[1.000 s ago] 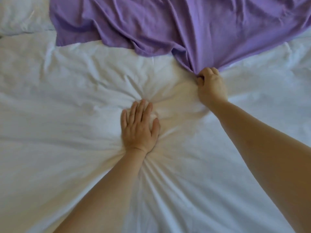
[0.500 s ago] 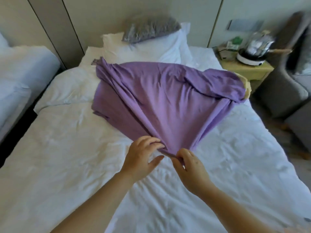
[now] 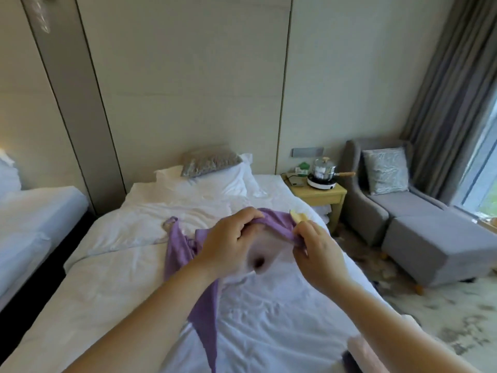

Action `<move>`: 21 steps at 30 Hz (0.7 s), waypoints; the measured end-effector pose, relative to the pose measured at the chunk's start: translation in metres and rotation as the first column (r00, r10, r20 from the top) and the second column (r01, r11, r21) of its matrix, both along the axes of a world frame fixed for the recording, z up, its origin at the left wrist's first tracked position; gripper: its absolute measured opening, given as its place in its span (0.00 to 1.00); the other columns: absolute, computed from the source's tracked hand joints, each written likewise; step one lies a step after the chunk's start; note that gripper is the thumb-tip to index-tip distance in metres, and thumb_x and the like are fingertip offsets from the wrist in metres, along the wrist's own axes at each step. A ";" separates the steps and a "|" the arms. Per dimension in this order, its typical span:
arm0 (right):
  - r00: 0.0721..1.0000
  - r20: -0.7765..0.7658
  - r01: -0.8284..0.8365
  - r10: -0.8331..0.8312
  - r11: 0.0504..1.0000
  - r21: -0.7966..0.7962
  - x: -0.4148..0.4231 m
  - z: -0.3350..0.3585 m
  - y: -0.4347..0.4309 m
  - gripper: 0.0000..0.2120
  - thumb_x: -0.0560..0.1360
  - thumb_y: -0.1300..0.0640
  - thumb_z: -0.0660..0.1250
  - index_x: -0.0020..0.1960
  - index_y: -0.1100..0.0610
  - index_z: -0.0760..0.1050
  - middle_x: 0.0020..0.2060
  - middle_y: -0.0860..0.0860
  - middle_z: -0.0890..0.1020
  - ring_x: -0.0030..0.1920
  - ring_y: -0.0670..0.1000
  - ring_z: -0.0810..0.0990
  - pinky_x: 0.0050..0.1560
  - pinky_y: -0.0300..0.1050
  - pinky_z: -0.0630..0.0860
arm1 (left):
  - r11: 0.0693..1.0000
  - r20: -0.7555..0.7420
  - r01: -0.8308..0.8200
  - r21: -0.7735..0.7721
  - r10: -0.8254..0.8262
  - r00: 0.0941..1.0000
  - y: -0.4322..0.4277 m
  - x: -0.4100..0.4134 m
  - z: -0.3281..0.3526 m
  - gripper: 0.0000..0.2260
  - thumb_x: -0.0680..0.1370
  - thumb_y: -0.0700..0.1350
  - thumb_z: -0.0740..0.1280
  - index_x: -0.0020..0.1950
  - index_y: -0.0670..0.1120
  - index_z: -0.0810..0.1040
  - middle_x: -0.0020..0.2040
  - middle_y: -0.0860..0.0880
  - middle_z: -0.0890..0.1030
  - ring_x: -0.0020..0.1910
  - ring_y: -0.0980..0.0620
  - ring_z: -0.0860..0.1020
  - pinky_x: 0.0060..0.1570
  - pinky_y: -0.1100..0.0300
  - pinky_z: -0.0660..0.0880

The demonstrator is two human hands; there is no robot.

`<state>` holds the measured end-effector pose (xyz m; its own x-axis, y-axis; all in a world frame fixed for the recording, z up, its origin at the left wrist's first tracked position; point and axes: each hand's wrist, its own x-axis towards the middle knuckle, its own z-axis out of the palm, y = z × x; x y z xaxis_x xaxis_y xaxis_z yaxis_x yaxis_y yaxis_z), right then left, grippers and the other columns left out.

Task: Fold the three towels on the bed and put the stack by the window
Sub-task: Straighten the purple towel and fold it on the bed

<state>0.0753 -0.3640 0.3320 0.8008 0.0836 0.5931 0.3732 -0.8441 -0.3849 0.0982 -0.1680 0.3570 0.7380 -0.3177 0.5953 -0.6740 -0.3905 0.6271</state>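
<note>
While both hands are raised over the bed [image 3: 269, 313], the purple towel [image 3: 178, 254] hangs between them. The left hand [image 3: 231, 242] has its fingers curled round the top edge, and the right hand [image 3: 317, 255] pinches the same edge between thumb and fingertips, so a short band of cloth runs taut from one to the other. Below the left hand the towel looks thin and soft. It drops in bunched, creased folds, trails to the left on the white sheet and narrows to a strip towards the near edge. A bit of yellow cloth [image 3: 297, 217] shows just behind the right hand. A blurred pink cloth [image 3: 361, 345] lies under the right forearm.
</note>
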 end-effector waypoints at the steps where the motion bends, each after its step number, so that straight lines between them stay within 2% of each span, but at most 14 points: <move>1: 0.999 0.030 0.022 -0.022 1.000 0.008 -0.008 0.012 -0.002 0.13 0.65 0.69 0.66 0.39 0.55 0.66 0.38 0.51 0.72 0.39 0.55 0.70 0.35 0.47 0.65 | 0.999 0.014 0.021 -0.037 -0.020 1.000 -0.003 -0.010 0.016 0.05 0.76 0.44 0.62 0.45 0.51 0.77 0.39 0.56 0.79 0.41 0.54 0.77 0.45 0.55 0.74; 4: 0.994 0.093 0.057 -0.065 0.995 0.087 -0.024 0.037 -0.011 0.12 0.67 0.69 0.65 0.40 0.55 0.66 0.39 0.51 0.72 0.38 0.56 0.71 0.36 0.53 0.71 | 0.987 0.086 0.081 -0.139 -0.070 0.994 -0.007 -0.036 0.057 0.10 0.77 0.41 0.62 0.43 0.56 0.77 0.38 0.59 0.79 0.40 0.60 0.76 0.43 0.68 0.70; 6: 0.995 0.045 0.075 -0.085 0.979 0.190 -0.029 0.046 -0.018 0.08 0.70 0.67 0.63 0.42 0.56 0.68 0.43 0.51 0.73 0.40 0.56 0.72 0.40 0.54 0.73 | 0.969 0.110 0.091 -0.228 -0.068 0.992 -0.008 -0.052 0.079 0.10 0.77 0.42 0.62 0.43 0.57 0.77 0.37 0.60 0.78 0.39 0.63 0.74 0.42 0.71 0.68; 8: 0.993 -0.070 0.110 -0.092 0.942 0.318 -0.032 0.051 -0.025 0.05 0.73 0.65 0.61 0.44 0.56 0.71 0.44 0.51 0.76 0.43 0.54 0.75 0.44 0.51 0.73 | 0.932 0.132 0.092 -0.351 -0.048 0.990 -0.006 -0.064 0.100 0.07 0.77 0.45 0.62 0.43 0.54 0.78 0.37 0.60 0.78 0.39 0.64 0.74 0.42 0.72 0.68; 10: 0.980 -0.159 0.173 -0.119 0.906 0.386 -0.037 0.053 -0.033 0.06 0.75 0.63 0.60 0.47 0.57 0.75 0.42 0.51 0.80 0.44 0.53 0.77 0.43 0.47 0.73 | 0.892 0.134 0.053 -0.448 0.008 0.991 0.000 -0.068 0.116 0.06 0.76 0.47 0.63 0.42 0.50 0.78 0.37 0.58 0.77 0.38 0.63 0.73 0.41 0.71 0.69; 12: 0.975 -0.192 0.184 -0.113 0.896 0.405 -0.044 0.056 -0.039 0.07 0.78 0.60 0.61 0.46 0.59 0.78 0.39 0.54 0.81 0.42 0.54 0.77 0.43 0.48 0.72 | 0.871 0.126 -0.018 -0.491 0.091 0.988 0.011 -0.067 0.125 0.09 0.75 0.49 0.63 0.41 0.45 0.76 0.35 0.52 0.74 0.35 0.60 0.70 0.37 0.67 0.67; 14: 0.981 -0.188 0.128 -0.043 0.874 0.468 -0.053 0.064 -0.039 0.10 0.78 0.56 0.63 0.44 0.62 0.79 0.37 0.58 0.81 0.39 0.53 0.75 0.43 0.50 0.73 | 0.851 0.065 -0.121 -0.511 0.178 0.982 0.022 -0.062 0.126 0.10 0.77 0.48 0.63 0.40 0.43 0.75 0.33 0.52 0.71 0.33 0.58 0.67 0.35 0.63 0.65; 16: 0.988 -0.148 0.048 0.039 0.841 0.539 -0.064 0.080 -0.034 0.11 0.78 0.55 0.63 0.43 0.62 0.78 0.37 0.59 0.80 0.38 0.51 0.74 0.40 0.48 0.72 | 0.836 -0.037 -0.240 -0.493 0.256 0.966 0.030 -0.056 0.118 0.09 0.79 0.45 0.63 0.39 0.48 0.74 0.33 0.53 0.71 0.36 0.56 0.68 0.36 0.62 0.65; 18: 0.990 -0.086 -0.044 0.113 0.822 0.568 -0.073 0.102 -0.027 0.10 0.77 0.55 0.64 0.42 0.59 0.78 0.35 0.55 0.79 0.37 0.48 0.73 0.39 0.46 0.70 | 0.877 -0.171 -0.286 -0.386 0.237 0.956 0.032 -0.055 0.108 0.03 0.79 0.44 0.65 0.45 0.51 0.74 0.39 0.54 0.73 0.42 0.54 0.71 0.40 0.66 0.66; 19: 0.987 -0.067 -0.087 0.149 0.827 0.555 -0.077 0.114 -0.023 0.09 0.77 0.55 0.64 0.42 0.58 0.79 0.35 0.53 0.79 0.37 0.46 0.73 0.39 0.43 0.70 | 0.925 -0.245 -0.257 -0.279 0.191 0.951 0.030 -0.058 0.102 0.06 0.77 0.46 0.68 0.51 0.52 0.74 0.44 0.54 0.74 0.44 0.54 0.73 0.42 0.67 0.66; 21: 0.971 -0.081 -0.157 0.224 0.858 0.489 -0.084 0.133 -0.015 0.08 0.76 0.56 0.66 0.40 0.54 0.80 0.32 0.47 0.79 0.34 0.42 0.73 0.37 0.37 0.69 | 0.997 -0.326 -0.070 -0.034 0.055 0.944 0.019 -0.067 0.090 0.25 0.70 0.53 0.74 0.63 0.59 0.68 0.58 0.56 0.72 0.52 0.57 0.74 0.47 0.67 0.68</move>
